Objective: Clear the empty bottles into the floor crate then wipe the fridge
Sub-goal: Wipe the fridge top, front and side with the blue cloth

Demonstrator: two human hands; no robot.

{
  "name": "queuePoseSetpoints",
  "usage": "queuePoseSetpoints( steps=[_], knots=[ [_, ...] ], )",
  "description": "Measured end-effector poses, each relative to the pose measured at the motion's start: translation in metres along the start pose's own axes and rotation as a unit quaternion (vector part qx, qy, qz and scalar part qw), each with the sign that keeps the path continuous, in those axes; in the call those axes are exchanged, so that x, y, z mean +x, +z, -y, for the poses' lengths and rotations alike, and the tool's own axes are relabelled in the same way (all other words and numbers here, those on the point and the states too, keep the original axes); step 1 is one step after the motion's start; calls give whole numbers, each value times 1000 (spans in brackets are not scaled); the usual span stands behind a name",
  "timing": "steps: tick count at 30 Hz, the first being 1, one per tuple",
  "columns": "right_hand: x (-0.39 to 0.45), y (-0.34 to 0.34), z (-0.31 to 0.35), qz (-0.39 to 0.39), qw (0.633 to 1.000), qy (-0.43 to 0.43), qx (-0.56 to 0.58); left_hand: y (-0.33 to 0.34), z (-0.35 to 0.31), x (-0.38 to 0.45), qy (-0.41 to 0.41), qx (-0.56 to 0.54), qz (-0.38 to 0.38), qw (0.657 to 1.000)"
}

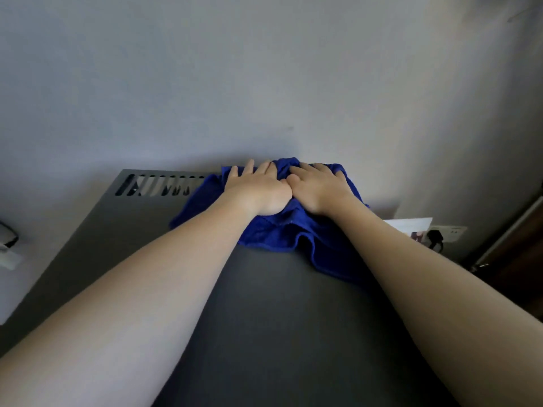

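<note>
The dark grey top of the fridge [264, 318] fills the lower middle of the view. A crumpled blue cloth [279, 233] lies on it near the back edge, against the wall. My left hand [255, 189] presses flat on the cloth's left part, fingers spread and straight. Beside it, touching thumb to thumb, my right hand [317, 186] presses on the cloth's right part with fingers extended. Both forearms reach in from below. No bottles or crate are in view.
A slotted vent [158, 185] runs along the fridge top's back left. The pale wall [264, 83] stands right behind. At right are a wall socket with a plug [440, 235], a white paper [408, 224] and a dark door frame [511, 248]. A white object [7, 242] sits at far left.
</note>
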State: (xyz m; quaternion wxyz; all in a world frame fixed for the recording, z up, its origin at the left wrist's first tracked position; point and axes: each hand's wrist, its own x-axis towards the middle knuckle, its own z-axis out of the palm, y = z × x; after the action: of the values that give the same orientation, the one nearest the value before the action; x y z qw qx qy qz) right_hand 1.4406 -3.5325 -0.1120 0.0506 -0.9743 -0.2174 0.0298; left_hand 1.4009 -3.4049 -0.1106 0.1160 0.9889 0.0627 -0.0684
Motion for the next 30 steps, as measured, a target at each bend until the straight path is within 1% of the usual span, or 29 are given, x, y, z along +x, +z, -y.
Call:
queuePoseSetpoints(
  steps=[3,5,11,18,25,30],
  knots=[
    [6,1,-2,2,1000,3,-3,0,-1,4,-4,1,1,1000],
    [3,0,-1,-2,1000,10,14,0,0,1,-3,4,0,1000],
    [-29,3,3,-6,999,21,34,3,-1,-31,7,7,11,1000],
    [-117,10,19,-9,998,44,40,19,-7,-111,34,22,10,999],
    [-226,15,59,-23,996,77,39,32,3,-213,96,38,13,995],
    [-301,21,105,-36,995,81,42,43,27,-286,115,49,-32,992]
  ],
)
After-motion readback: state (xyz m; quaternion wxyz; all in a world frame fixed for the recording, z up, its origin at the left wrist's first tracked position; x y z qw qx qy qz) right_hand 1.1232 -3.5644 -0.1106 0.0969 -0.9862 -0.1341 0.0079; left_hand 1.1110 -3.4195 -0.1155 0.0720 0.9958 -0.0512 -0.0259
